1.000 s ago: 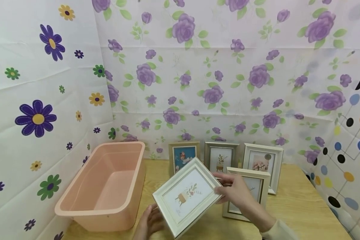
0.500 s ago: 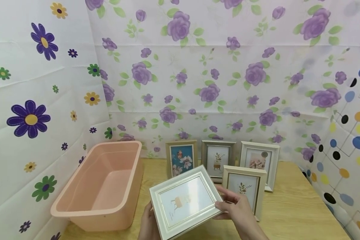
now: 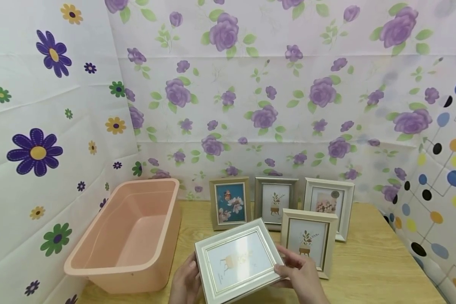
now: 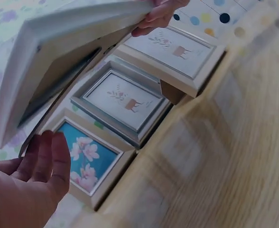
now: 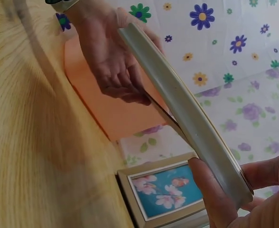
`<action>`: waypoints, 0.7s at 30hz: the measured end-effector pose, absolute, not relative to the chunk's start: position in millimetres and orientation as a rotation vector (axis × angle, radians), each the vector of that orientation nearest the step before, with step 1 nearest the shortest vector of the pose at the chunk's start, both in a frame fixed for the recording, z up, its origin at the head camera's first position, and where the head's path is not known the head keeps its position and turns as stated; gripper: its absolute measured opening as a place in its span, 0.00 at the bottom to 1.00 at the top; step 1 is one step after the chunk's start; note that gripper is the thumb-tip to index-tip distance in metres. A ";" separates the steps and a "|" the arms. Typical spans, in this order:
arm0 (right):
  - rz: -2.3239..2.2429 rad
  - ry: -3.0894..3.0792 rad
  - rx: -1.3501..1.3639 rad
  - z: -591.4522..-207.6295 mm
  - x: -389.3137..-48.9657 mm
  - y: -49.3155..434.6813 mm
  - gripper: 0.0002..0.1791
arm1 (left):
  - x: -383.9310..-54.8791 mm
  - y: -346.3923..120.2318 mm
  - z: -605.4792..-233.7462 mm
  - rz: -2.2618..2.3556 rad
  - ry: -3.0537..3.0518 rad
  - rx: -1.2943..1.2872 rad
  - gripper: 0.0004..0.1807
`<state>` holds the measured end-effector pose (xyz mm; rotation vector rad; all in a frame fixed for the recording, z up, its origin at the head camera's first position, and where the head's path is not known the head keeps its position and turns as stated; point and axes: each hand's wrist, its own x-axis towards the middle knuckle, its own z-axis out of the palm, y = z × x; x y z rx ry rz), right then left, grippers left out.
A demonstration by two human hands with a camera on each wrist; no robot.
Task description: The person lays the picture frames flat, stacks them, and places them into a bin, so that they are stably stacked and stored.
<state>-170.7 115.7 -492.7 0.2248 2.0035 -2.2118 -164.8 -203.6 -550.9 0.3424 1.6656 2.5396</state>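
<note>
A white picture frame [image 3: 235, 262] with a potted-plant print is held tilted, face up, over the front of the table. My right hand [image 3: 300, 272] grips its right edge, thumb on the front and fingers behind. At the left edge, my left hand [image 3: 185, 280] reaches behind the frame. In the right wrist view its fingertips are at the thin support leg [image 5: 167, 114], which stands out from the back. Seen from the left wrist, the left fingers [image 4: 42, 154] curl at that leg's end. Glare covers part of the held print.
A pink plastic tub [image 3: 163, 249] stands at the left. Behind the held frame, a blue-print frame [image 3: 213, 207], a silver frame [image 3: 258, 198], a white frame [image 3: 347, 211] and a beige frame [image 3: 328, 249] stand upright on the wooden table [image 3: 380, 261]. A floral cloth [image 3: 228, 114] hangs behind.
The white frame has come lower and tilted flatter, uncovering more of the blue-print and silver frames. My left hand has moved in behind its left edge. The head view has shifted slightly.
</note>
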 end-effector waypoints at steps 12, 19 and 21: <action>-2.229 2.019 0.423 -505.5 -165.8 106.9 0.38 | -153.8 -202.0 -584.5 1.979 2.791 0.614 0.67; -2.238 2.028 0.406 -512.7 -162.7 104.2 0.38 | -174.4 -220.8 -626.1 1.599 3.060 0.786 0.85; -2.231 2.033 0.369 -516.1 -162.6 103.5 0.38 | -162.1 -212.1 -598.8 1.584 3.052 0.664 0.84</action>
